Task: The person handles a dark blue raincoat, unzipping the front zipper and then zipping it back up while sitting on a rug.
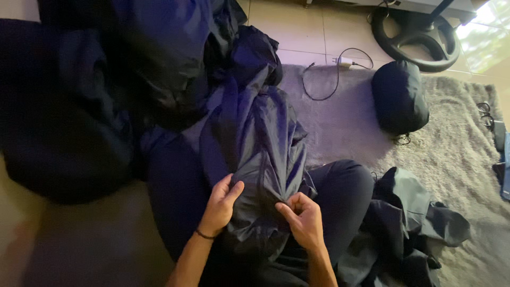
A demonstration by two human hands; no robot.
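Observation:
A long dark navy sleeping bag [255, 127] of shiny fabric lies over my lap and runs away from me across the floor. My left hand [220, 204] grips its near end on the left side, thumb on top. My right hand [302, 217] pinches the same end on the right, fingers curled into the cloth. Both hands are close together above my dark trouser legs [340, 186]. A thin band sits on my left wrist.
A stuffed dark sack [399, 96] stands on the grey shaggy rug [457, 143]. A crumpled dark grey garment [409, 223] lies by my right knee. A charger and cable [340, 66], a black ring-shaped base [417, 40] and glasses [484, 112] are beyond. Bulky dark fabric [64, 106] fills the left.

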